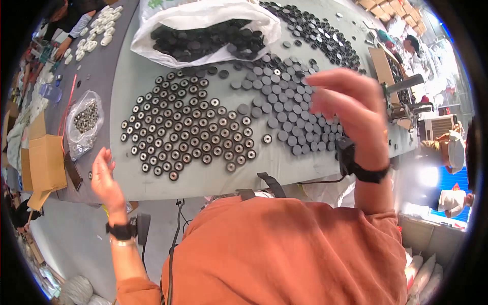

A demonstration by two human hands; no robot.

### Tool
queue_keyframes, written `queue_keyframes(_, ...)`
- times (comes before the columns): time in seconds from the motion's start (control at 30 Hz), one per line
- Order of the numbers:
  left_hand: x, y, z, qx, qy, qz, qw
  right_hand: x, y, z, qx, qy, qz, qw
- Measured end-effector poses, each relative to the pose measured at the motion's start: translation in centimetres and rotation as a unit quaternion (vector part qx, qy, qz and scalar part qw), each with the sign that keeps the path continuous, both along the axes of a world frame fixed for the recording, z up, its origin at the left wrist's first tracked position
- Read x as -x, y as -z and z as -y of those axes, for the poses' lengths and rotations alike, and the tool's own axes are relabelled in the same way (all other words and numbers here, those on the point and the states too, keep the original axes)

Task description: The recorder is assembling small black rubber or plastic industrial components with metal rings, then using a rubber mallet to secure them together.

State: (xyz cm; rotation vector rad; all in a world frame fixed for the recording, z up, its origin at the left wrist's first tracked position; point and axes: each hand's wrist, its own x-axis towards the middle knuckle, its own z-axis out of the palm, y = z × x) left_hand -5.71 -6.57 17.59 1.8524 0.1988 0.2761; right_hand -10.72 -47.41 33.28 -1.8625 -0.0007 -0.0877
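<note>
My right hand (356,104), smeared by motion, is raised over the right side of the table with its fingers stretched out and nothing visible in them. Below and left of it lie many dark grey round caps (291,117), flat faces up. My left hand (105,180) hangs by the table's front left edge, fingers extended, holding nothing I can see. Between the hands, black ring-shaped parts with metal centres (195,127) are spread in a loose patch. One such part (267,138) sits apart, beside the grey caps.
A white sack (203,23) full of black caps stands at the back of the grey-green table (124,91). Left are a clear bag (85,122) of small metal parts and a cardboard box (44,157). A metal fixture (406,99) stands at right. Another person's hand (63,48) is far left.
</note>
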Motion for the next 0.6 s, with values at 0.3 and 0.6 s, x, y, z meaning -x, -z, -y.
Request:
queue_keyframes(0.3, 2.5, 16.2, -4.9, -0.474, -0.14, -0.168, 0.853, 4.5, 22.3, 7.0, 0.331, 0.144, -0.208, 0.909)
queue_keyframes(0.6, 2.0, 18.1, -1.7, -0.498, -0.191, -0.24, 0.811, 3.1, 25.1, 5.0, 0.336, 0.148, -0.084, 0.926)
